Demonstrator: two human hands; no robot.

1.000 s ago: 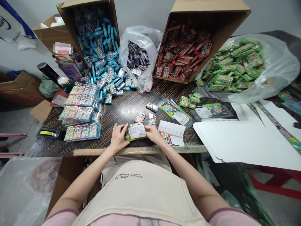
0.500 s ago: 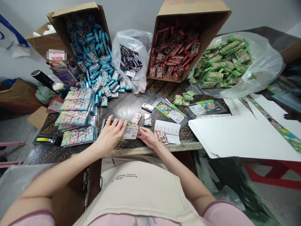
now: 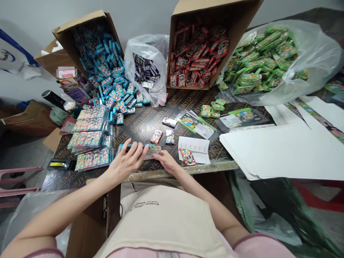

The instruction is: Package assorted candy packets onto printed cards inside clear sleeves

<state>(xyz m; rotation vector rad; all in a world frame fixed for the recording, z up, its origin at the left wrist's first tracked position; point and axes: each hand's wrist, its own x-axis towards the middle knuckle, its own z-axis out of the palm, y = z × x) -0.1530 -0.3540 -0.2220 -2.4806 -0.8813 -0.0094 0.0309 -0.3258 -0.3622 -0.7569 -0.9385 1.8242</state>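
Holding a clear-wrapped packet between them, both hands work low over the near edge of the worktop. The left hand has its fingers curled over the packet's left part, slightly spread, thumb hidden; the right hand is nearly closed, pinching the other end. Left of the hands stand piles of wrapped packs, which look finished; the held packet seems only partly done. Much looks left: just beyond the hands lie a loose red box and purple boxes, and beside the right hand another red box on a paper sheet. Farther beyond, blue boxes, red boxes and green boxes lie loose in bulk.
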